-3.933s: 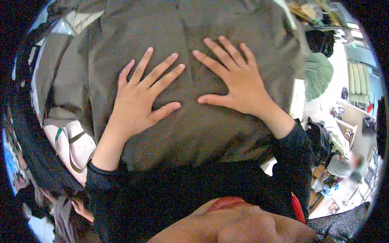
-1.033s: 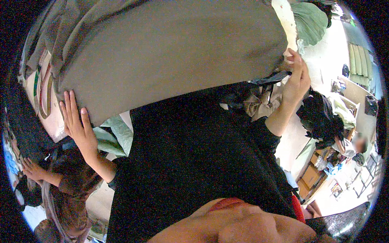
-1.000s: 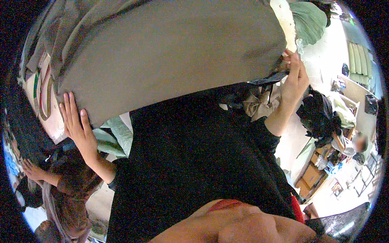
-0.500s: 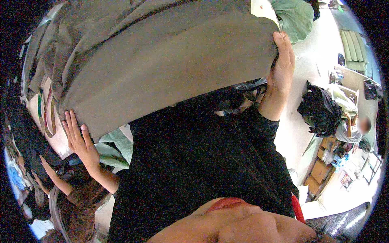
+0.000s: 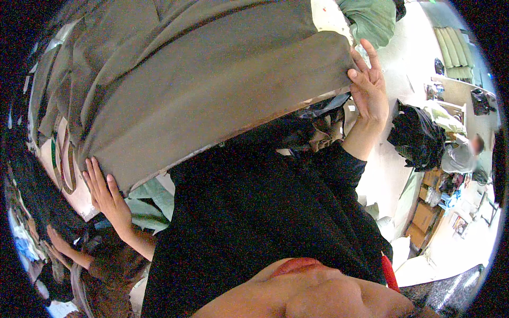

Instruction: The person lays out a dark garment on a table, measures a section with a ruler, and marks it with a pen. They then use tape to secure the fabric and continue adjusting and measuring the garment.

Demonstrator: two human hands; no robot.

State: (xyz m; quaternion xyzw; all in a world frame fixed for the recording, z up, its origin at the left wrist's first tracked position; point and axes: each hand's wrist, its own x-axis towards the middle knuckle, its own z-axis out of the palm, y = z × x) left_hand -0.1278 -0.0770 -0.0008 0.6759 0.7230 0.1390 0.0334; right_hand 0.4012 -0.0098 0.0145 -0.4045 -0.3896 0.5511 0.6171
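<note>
A large grey-brown cloth lies spread over the table in front of me, smooth along its near side and wrinkled farther back on the left. My left hand rests flat on its near left corner, fingers stretched out. At the cloth's right end is my right hand, raised with its fingers apart. The thumb and fingertips are beside the cloth's edge, and whether they touch it I cannot tell. Under the cloth's near side shows a thin strip of the table edge.
A looped narrow band hangs over the table's left part. Green cloth sits beyond the far right corner and below the left corner. A co-worker's arm reaches in at left. Black bags, cartons and another person stand right.
My right hand has let go of the cloth's right edge and spread its fingers. The cloth's near edge has drawn back, baring the table edge. My left hand stays flat on the corner.
</note>
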